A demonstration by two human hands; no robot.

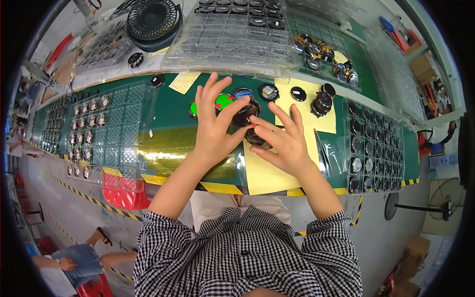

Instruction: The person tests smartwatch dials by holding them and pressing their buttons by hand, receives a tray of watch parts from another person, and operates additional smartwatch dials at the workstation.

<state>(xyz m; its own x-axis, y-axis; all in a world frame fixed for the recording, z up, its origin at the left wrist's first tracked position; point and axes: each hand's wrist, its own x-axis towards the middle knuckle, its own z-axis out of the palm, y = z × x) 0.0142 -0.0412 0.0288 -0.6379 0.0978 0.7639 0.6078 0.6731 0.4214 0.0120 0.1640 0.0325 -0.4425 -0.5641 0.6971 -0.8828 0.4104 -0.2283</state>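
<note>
Over the desk (170,110), the left hand (212,132) pinches a disc (241,116) and the right hand (289,148) a case (256,138) beside it, fingers narrowed on both, which are probably light, stiff, fragile and best held by the rims.

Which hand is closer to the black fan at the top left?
Left. The left hand is below and to the right of the black fan in the picture; the right hand is farther over to the right.
</note>
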